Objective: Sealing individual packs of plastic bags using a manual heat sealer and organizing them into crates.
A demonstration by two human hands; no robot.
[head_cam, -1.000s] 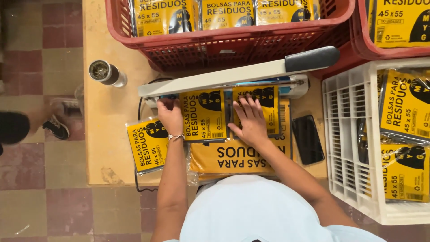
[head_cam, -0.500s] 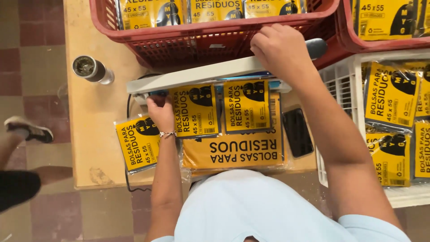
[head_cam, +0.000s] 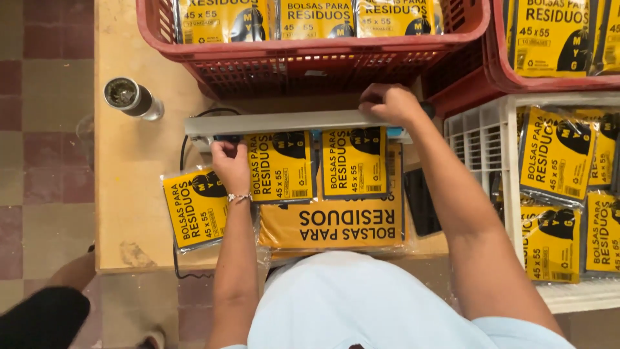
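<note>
Far left on the wooden surface: a small grey can, well apart from the hands; lower down, a lone yellow pack lying flat near the front edge, just beside the left wrist.

Next, the left hand: fingers bent down onto the top left corner of the left pack, pinning it flat rather than lifting it; grip pressed on that pack, right at the bar's left end.

Above the hand, the long grey bar: long axis running left to right, lying across the top edges of two packs; left pack and right pack side by side under it, nearly touching, tops tucked beneath the bar, bottoms pointing toward the body.

Both packs yellow with black print, wrapped in shiny clear film, flat and thin, upright to the eye; resting on a bigger yellow bag turned upside down.

Further right, the right hand: clenched on the bar's right end, knuckles up; so bar end in the right grip, pack corner under the left one, packs lying between the two hands and a little nearer the body.

Black flat thing just right of the big bag.

Behind: red crate full of the same packs; far right, a white crate with more.
</note>
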